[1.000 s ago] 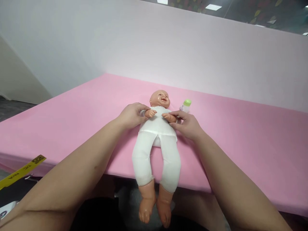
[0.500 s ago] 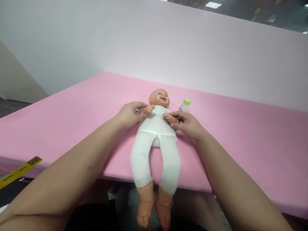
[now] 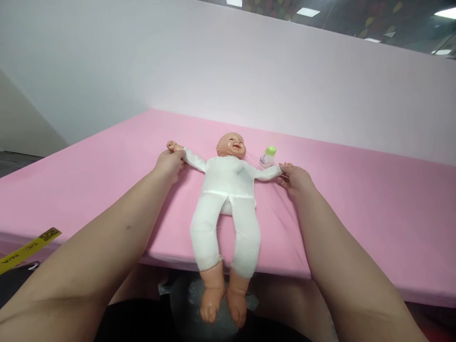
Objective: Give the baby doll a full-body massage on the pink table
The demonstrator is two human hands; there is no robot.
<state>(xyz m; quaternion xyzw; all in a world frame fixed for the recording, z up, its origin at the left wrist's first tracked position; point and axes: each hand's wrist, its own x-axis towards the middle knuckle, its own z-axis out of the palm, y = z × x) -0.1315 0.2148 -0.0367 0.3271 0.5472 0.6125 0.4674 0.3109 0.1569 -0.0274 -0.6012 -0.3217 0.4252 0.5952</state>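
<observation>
Doll (image 3: 229,176) flat on its back, centre frame, left hand (image 3: 170,165) and right hand (image 3: 296,180) each with fingers closed round an outspread arm's end, and it looks light and floppy, those stiffer plastic wrists (image 3: 179,148) seeming the surest hold.

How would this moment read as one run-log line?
doll: on back; left hand: holds one arm; right hand: holds other arm; arms: spread; bottle: beside doll

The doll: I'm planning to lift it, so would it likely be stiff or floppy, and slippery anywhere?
The doll would probably flop at its limbs, whose white cloth looks soft and stuffed. Its glossy head is likely firmer and may be slippery to grip.
</observation>
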